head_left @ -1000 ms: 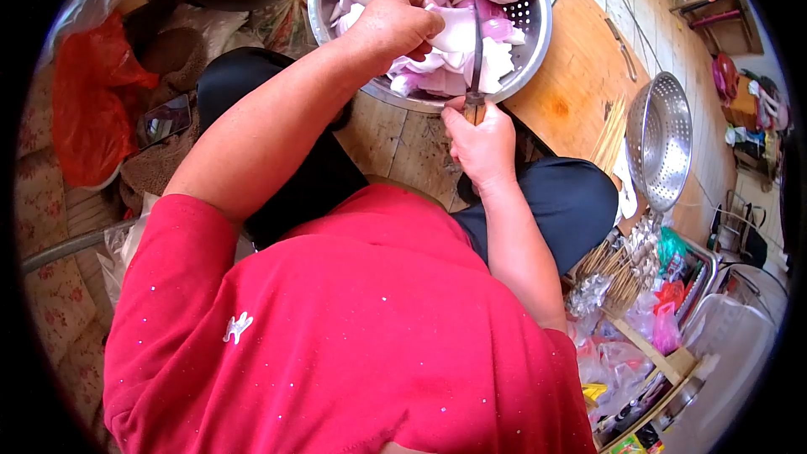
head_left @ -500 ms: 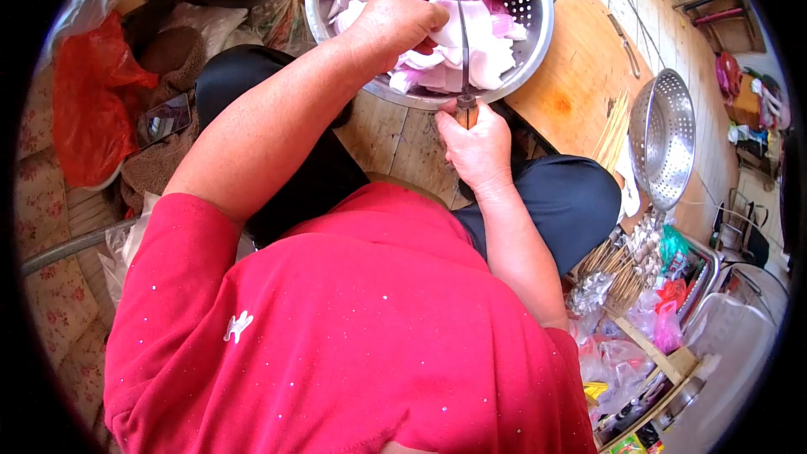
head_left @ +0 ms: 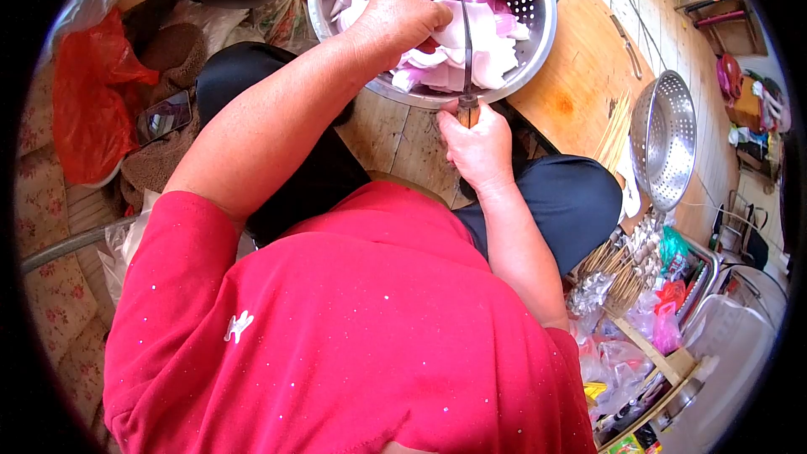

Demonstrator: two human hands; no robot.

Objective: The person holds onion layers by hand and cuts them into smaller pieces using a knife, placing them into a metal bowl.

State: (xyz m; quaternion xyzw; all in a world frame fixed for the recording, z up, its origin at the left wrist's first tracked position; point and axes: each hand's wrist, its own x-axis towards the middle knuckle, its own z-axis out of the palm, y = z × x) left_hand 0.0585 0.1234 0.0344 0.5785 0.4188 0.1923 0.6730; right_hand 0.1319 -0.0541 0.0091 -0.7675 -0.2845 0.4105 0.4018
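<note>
Cut onion pieces (head_left: 492, 67), white and purple, fill a metal colander (head_left: 527, 13) in front of my knees. My right hand (head_left: 481, 150) is wrapped round the wooden handle of a knife (head_left: 468, 55) at the colander's near rim. Its thin, dark, slightly curved blade points away from me over the onion. Over the left part of the colander, my left hand (head_left: 402, 15) has its fingers bent in a pinch on a pale onion piece (head_left: 452, 32) beside the blade. The fingertips are partly hidden.
Right of the colander lies a wooden board (head_left: 555, 76) with another knife (head_left: 626, 46) and thin bamboo sticks (head_left: 616, 130). A second colander (head_left: 664, 141) stands tilted beside it. Skewer bundles (head_left: 618, 273) lie by my right knee. A red bag (head_left: 92, 109) and phone (head_left: 166, 118) are at left.
The view has shifted very slightly. Both hands, the knife and the onion pieces keep nearly the same places.
</note>
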